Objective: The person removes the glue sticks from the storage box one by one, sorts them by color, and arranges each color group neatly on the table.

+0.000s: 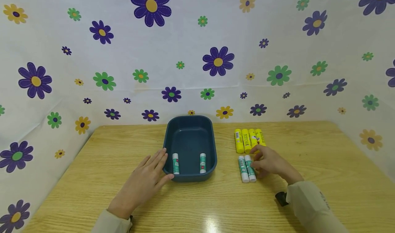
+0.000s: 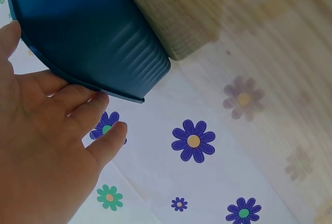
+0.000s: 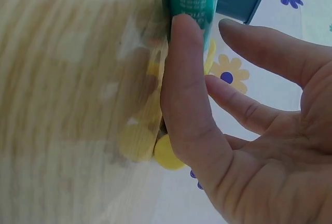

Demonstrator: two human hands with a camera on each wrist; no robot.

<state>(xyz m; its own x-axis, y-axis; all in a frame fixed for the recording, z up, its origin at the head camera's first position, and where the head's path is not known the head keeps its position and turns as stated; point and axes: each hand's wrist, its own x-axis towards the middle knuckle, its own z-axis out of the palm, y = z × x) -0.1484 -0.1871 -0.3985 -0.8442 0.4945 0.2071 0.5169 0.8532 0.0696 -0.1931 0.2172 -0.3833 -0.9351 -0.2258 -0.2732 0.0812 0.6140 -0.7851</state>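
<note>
My left hand [image 1: 145, 179] lies along the left front rim of a dark blue tray [image 1: 190, 178], with fairly straight fingers touching its edge. Inside the tray, a white-and-green glue stick [image 1: 176, 163] lies at the left and another glue stick [image 1: 202, 163] at the right. My right hand [image 1: 270, 161] is beside two more white-and-green glue sticks on the table. Its thumb is against the right-hand glue stick [image 1: 250, 169] of the pair; the other fingers are spread apart from it. The left one of the pair [image 1: 243, 169] lies alongside.
Several yellow glue sticks [image 1: 246, 141] lie in a row behind the white-and-green pair, the rightmost close to my right fingers. The wooden table [image 1: 197, 205] ends against a white flower-printed cloth [image 1: 185, 37] at the back and sides.
</note>
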